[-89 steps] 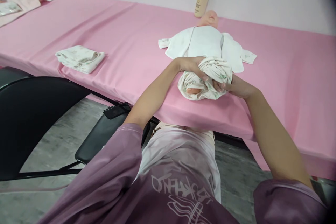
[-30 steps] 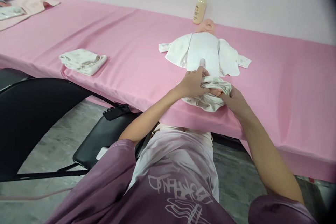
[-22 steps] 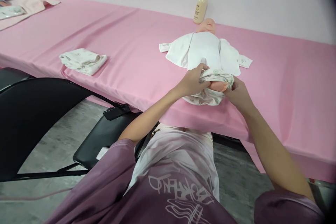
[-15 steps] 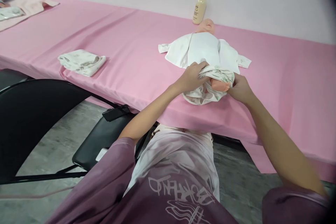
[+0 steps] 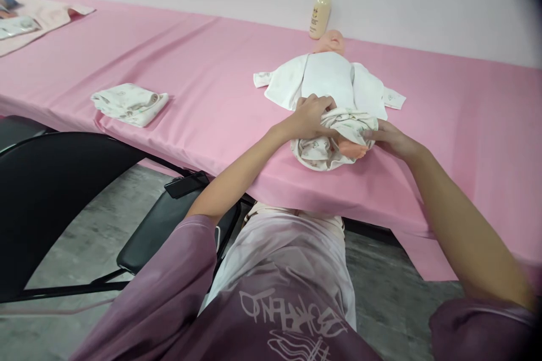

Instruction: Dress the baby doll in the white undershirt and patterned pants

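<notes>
A baby doll point(image 5: 331, 43) lies on its back on the pink table point(image 5: 203, 84), head toward the wall, in an open white top point(image 5: 328, 76). Bunched printed baby trousers point(image 5: 326, 144) cover its legs; one bare foot point(image 5: 353, 148) sticks out toward me. My left hand point(image 5: 311, 118) is closed on the left side of the trousers' waistband. My right hand point(image 5: 387, 136) grips the right side, its fingers partly hidden in the cloth.
A cream pump bottle point(image 5: 319, 9) stands by the wall behind the doll's head. A folded printed garment point(image 5: 129, 104) lies on the table to the left. More cloth point(image 5: 38, 17) is at the far left. A black folding chair point(image 5: 63, 192) stands at my left.
Both hands have drawn the bunched trousers a little farther up the doll's legs toward its body. The doll's foot now shows more clearly below the cloth.
</notes>
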`<state>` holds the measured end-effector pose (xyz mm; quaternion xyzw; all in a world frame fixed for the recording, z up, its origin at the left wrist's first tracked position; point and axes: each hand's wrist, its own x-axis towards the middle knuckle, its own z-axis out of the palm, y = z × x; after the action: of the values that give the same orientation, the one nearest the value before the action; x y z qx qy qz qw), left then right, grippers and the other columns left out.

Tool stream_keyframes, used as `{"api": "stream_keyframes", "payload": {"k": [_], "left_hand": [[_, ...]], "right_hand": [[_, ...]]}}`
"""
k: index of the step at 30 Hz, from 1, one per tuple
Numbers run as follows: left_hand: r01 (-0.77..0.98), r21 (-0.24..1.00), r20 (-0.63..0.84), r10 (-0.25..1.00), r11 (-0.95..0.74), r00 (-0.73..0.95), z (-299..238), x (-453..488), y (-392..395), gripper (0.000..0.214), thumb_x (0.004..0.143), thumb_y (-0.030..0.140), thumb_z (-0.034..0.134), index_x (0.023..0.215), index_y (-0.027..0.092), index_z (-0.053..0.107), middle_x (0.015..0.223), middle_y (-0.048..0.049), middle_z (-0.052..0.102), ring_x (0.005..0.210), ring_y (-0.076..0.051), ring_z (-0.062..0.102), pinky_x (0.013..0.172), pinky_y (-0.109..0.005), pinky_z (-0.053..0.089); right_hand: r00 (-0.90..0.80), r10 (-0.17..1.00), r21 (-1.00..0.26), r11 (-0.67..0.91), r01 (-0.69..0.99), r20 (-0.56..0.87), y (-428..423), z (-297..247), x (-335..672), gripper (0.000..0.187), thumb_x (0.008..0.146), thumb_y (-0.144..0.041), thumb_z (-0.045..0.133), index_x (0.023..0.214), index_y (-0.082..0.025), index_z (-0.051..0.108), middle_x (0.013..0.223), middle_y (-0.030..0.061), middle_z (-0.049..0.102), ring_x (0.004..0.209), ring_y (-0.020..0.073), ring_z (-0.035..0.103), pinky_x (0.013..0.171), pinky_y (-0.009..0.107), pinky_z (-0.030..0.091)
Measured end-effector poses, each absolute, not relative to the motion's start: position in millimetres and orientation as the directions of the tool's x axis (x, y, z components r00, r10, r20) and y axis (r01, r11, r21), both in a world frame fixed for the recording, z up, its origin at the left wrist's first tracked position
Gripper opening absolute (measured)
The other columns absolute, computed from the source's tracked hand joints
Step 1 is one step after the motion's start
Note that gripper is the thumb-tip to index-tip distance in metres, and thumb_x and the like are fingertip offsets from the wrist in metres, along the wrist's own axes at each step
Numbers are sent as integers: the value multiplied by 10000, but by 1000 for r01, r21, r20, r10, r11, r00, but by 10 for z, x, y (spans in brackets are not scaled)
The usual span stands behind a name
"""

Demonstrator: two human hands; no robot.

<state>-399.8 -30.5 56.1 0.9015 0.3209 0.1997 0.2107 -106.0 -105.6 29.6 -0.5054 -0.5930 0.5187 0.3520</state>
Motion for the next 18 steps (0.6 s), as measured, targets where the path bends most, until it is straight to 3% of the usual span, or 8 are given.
{"api": "stream_keyframes", "payload": {"k": [4,9,11,15,18], "left_hand": [[508,506,202,668,-697,716,534,-4081,-281,677,823,710,1000,1199,248,677,1358,-146,676,1368,-445,540,1255,-589,389],[456,595,250,692,-662,677,479,-4304,-261,424,1102,662,684,1109,238,691,1362,-142,676,1365,-371,548,1300,-567,379],[408,639,264,684,-652,680,442,-4423,-229,384,1132,611,625,1069,237,684,1338,-126,684,1361,-333,564,1325,-533,377],[323,696,271,652,-641,708,339,-4651,-159,409,1097,625,647,968,238,660,1304,-129,685,1349,-319,580,1285,-506,443],[352,677,255,654,-646,712,263,-4773,-163,526,1036,731,706,875,234,658,1247,-142,699,1267,-330,619,1221,-517,515]], "right_hand": [[-176,979,-980,-70,185,-103,-1051,225,-1064,557,930,-633,886,1293,-214,837,1384,141,862,1331,387,770,1168,478,593],[-134,983,-985,-104,137,-123,-1121,264,-1188,445,998,-626,758,1236,-253,798,1302,119,874,1306,363,776,1136,475,619],[-80,980,-978,-172,118,-182,-1152,309,-1251,378,1035,-597,661,1158,-263,786,1193,115,883,1237,363,798,1081,487,643],[68,954,-952,-298,65,-293,-1174,330,-1383,262,974,-485,626,1020,-270,770,1025,116,875,1128,378,830,1020,514,685],[57,966,-966,-256,27,-254,-1159,263,-1470,328,952,-573,689,1043,-274,789,1041,115,880,1150,410,838,1046,582,703]]}}
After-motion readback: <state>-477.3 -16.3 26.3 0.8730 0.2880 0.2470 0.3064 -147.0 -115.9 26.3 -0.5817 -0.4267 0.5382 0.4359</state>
